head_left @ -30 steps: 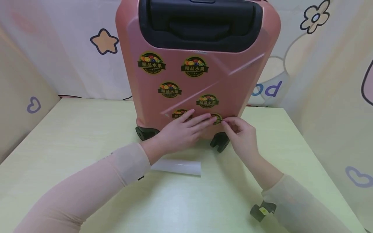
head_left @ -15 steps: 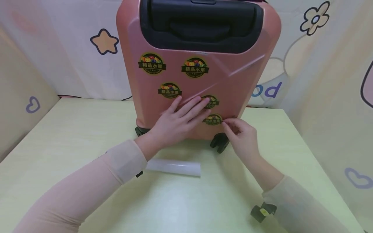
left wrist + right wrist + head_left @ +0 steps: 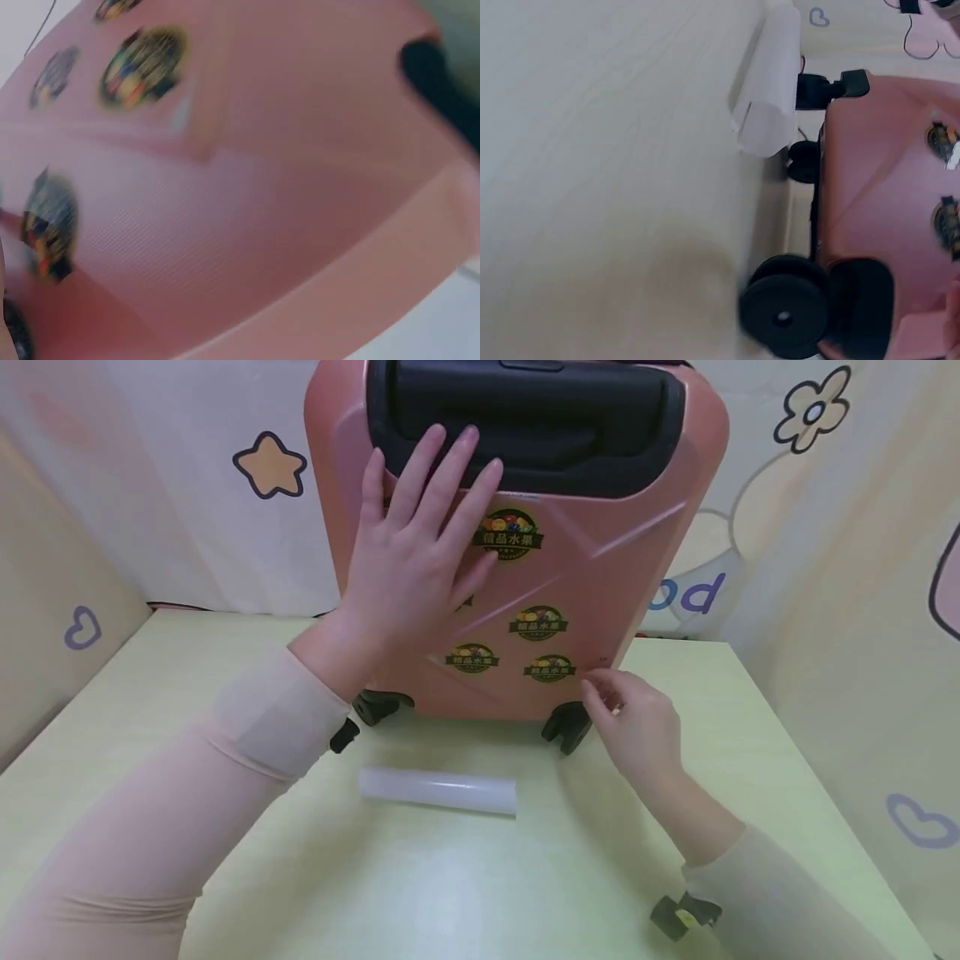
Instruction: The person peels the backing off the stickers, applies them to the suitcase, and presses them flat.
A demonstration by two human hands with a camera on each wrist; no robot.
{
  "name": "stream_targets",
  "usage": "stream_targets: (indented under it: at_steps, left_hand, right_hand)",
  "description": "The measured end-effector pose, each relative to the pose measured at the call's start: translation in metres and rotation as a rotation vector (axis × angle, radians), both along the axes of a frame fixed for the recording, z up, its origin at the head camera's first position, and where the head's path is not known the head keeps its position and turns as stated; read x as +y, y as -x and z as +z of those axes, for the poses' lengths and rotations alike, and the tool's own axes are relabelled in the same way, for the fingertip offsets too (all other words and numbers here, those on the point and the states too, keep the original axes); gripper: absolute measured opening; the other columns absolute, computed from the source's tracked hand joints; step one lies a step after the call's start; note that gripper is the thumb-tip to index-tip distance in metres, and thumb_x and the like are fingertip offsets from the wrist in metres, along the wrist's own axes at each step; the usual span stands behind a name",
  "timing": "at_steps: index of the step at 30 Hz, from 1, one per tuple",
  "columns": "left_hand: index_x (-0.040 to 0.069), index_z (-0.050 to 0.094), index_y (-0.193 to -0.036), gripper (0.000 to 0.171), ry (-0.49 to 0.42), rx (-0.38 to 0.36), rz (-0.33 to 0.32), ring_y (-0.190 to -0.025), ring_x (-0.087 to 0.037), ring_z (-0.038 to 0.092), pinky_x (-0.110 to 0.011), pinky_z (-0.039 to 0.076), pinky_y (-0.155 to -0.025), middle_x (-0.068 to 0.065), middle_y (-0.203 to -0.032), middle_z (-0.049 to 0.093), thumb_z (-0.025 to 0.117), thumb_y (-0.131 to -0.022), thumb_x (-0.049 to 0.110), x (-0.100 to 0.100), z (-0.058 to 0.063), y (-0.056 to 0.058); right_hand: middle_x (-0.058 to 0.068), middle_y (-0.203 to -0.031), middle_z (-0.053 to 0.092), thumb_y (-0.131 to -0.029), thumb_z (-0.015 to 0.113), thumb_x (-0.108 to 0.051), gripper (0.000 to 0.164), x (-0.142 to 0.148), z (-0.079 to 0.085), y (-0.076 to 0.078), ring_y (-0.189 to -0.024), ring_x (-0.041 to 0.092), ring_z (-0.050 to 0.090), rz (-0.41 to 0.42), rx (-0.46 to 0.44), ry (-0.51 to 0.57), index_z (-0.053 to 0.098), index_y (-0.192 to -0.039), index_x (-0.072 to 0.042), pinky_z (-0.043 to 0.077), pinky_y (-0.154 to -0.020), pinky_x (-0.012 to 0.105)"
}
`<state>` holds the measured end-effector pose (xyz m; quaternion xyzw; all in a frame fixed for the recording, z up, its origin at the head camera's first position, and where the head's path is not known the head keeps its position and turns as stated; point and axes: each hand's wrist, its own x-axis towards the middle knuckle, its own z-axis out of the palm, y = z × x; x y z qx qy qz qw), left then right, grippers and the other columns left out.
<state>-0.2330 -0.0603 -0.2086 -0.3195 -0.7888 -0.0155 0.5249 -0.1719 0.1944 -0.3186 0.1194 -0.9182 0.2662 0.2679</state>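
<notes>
A pink suitcase (image 3: 585, 585) with a black handle panel (image 3: 585, 477) faces me, bearing several round fruit stickers. My left hand (image 3: 405, 552) is raised over its upper left, fingers spread, fingertips overlapping the handle panel and hiding the top-left sticker. Part of another sticker is covered too. At the lower right, my right hand (image 3: 637, 718) has curled fingers with thumb and forefinger close together, just right of the lowest fruit sticker (image 3: 550, 668). Nothing shows between them. That sticker lies on the shell. In the left wrist view, blurred stickers (image 3: 142, 67) dot the pink shell.
A white paper roll (image 3: 438, 789) lies on the pale table (image 3: 465, 885) in front of the suitcase. Black wheels (image 3: 567, 727) sit under its lower corners; one wheel (image 3: 784, 307) looms large in the right wrist view. Patterned cloth walls (image 3: 150, 510) close off the back and sides.
My left hand has moved from the lower stickers up and left to the suitcase's top, uncovering the lower ones. My right fingertips have come slightly away from the lowest sticker's edge.
</notes>
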Motion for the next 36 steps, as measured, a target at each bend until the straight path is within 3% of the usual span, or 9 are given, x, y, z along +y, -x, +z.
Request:
stream_targets:
  at_steps: [3,6,8,10,14,18,21,28,36]
  left_hand:
    - [0.007,0.040,-0.139,0.056,0.012,-0.014,-0.003,-0.135,-0.031,0.024,-0.054,0.000,-0.109,-0.016,-0.138,0.042,0.036,-0.096,0.043,0.000,0.016,-0.001]
    - [0.004,0.043,-0.135,0.057,0.003,-0.032,-0.003,-0.134,-0.030,0.027,-0.053,0.000,-0.109,-0.015,-0.134,0.046,0.034,-0.096,0.045,0.002,0.020,0.000]
    - [0.005,0.045,-0.132,0.056,-0.019,-0.041,-0.005,-0.133,-0.029,0.027,-0.053,-0.001,-0.109,-0.014,-0.133,0.046,0.035,-0.095,0.046,0.004,0.020,0.000]
    - [0.005,0.046,-0.130,0.055,-0.042,-0.037,-0.006,-0.132,-0.028,0.028,-0.053,-0.001,-0.109,-0.013,-0.132,0.048,0.036,-0.094,0.046,0.005,0.019,0.001]
    - [0.006,0.046,-0.133,0.055,-0.064,-0.043,-0.005,-0.129,-0.029,0.030,-0.053,-0.002,-0.108,-0.014,-0.128,0.048,0.036,-0.094,0.045,0.008,0.018,0.001]
    - [0.006,0.047,-0.131,0.055,-0.089,-0.066,-0.009,-0.126,-0.030,0.030,-0.053,-0.005,-0.108,-0.014,-0.126,0.047,0.037,-0.093,0.045,0.014,0.018,0.002]
    - [0.005,0.048,-0.128,0.055,-0.106,-0.079,-0.018,-0.126,-0.030,0.030,-0.052,-0.007,-0.108,-0.013,-0.124,0.047,0.038,-0.092,0.046,0.017,0.019,0.002]
    - [0.005,0.049,-0.127,0.055,-0.106,-0.093,-0.025,-0.125,-0.029,0.031,-0.052,-0.007,-0.108,-0.013,-0.123,0.048,0.040,-0.092,0.047,0.016,0.021,0.004]
    - [0.005,0.049,-0.127,0.060,-0.089,-0.069,-0.028,-0.124,-0.029,0.032,-0.054,-0.004,-0.108,-0.013,-0.124,0.049,0.038,-0.092,0.053,0.014,0.021,0.005]
  right_hand:
    - [0.008,-0.079,0.065,-0.087,0.064,-0.011,0.016,0.005,-0.008,-0.002,-0.070,0.020,0.058,0.057,0.065,-0.069,0.068,-0.099,-0.002,0.048,-0.059,0.035]
    - [0.009,-0.085,0.066,-0.083,0.067,-0.007,0.018,0.008,-0.019,-0.001,-0.075,0.023,0.061,0.227,0.211,-0.192,0.069,-0.099,-0.001,0.051,-0.063,0.037]
    - [0.011,-0.094,0.068,-0.087,0.063,-0.011,0.020,0.008,-0.026,0.000,-0.082,0.026,0.063,0.344,0.339,-0.310,0.069,-0.103,-0.001,0.051,-0.070,0.039]
    - [0.012,-0.111,0.065,-0.095,0.053,-0.018,0.028,0.006,-0.032,0.002,-0.096,0.029,0.061,0.405,0.438,-0.448,0.066,-0.112,-0.002,0.049,-0.079,0.043]
    - [0.011,-0.142,0.042,-0.103,0.024,-0.036,0.051,-0.001,-0.040,0.009,-0.128,0.027,0.041,0.385,0.496,-0.752,0.053,-0.131,-0.004,0.035,-0.099,0.050]
    - [0.006,-0.154,0.015,-0.101,0.007,-0.044,0.064,-0.005,-0.041,0.017,-0.140,0.023,0.017,0.289,0.402,-0.944,0.039,-0.142,-0.006,0.017,-0.108,0.053]
    - [0.003,-0.154,0.008,-0.100,0.003,-0.046,0.067,-0.003,-0.041,0.022,-0.141,0.020,0.013,0.237,0.367,-0.974,0.037,-0.143,-0.008,0.013,-0.109,0.052]
    - [0.000,-0.154,0.012,-0.102,0.013,-0.043,0.060,0.008,-0.045,0.032,-0.137,0.020,0.026,0.264,0.479,-0.908,0.042,-0.140,-0.007,0.020,-0.107,0.053]
    - [0.002,-0.153,0.018,-0.102,0.010,-0.044,0.064,0.025,-0.046,0.027,-0.138,0.020,0.024,0.209,0.416,-0.880,0.045,-0.138,-0.005,0.020,-0.107,0.054]
